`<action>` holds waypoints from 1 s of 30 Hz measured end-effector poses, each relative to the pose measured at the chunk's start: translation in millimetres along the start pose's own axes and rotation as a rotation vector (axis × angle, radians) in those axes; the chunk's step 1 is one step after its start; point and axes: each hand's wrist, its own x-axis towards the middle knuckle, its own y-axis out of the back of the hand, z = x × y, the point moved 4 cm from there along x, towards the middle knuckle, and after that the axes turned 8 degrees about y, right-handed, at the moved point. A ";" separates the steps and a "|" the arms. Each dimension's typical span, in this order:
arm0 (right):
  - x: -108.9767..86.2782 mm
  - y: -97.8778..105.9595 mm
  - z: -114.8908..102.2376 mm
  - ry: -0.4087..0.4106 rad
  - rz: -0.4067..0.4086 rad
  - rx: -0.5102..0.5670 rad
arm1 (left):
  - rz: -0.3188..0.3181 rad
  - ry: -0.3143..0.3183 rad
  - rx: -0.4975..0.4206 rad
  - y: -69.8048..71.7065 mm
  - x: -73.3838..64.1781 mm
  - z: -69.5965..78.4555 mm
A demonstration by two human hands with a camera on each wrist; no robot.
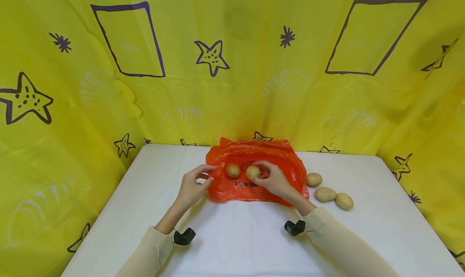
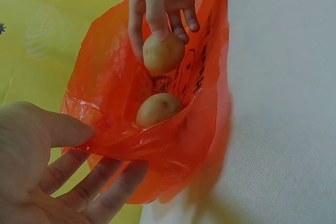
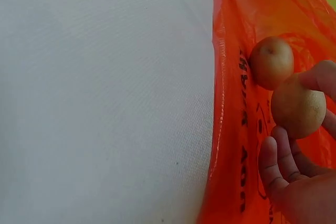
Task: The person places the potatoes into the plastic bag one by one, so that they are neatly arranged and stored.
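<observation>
A red plastic bag (image 1: 221, 194) with dark lettering lies spread on the white table, its mouth toward the right. My left hand (image 1: 193, 187) pinches the bag's left edge between thumb and fingers; the left wrist view shows the thumb (image 2: 73, 130) on the film and the fingers beneath it. One potato (image 2: 159, 109) rests inside the bag near that edge. My right hand (image 1: 271, 180) holds a second potato (image 3: 298, 105) between thumb and fingertips, over the bag and just right of the first one.
Several potatoes sit on the table right of the bag: one potato (image 1: 314, 179) close to its edge, another potato (image 1: 325, 194) and a third potato (image 1: 344, 201) farther right. A yellow curtain (image 1: 247, 95) with drawn starfish surrounds the white table (image 1: 145, 212) at the back and sides.
</observation>
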 end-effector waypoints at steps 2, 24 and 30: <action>2.0 -2.0 1.2 -0.010 0.000 0.006 | 0.000 -0.003 0.000 0.1 0.3 0.1; 23.3 -15.7 13.6 -0.037 0.003 -0.051 | -0.005 0.009 -0.011 1.1 1.7 3.9; 25.0 -17.3 14.2 -0.049 0.005 -0.048 | -0.008 0.016 -0.006 1.3 1.1 4.7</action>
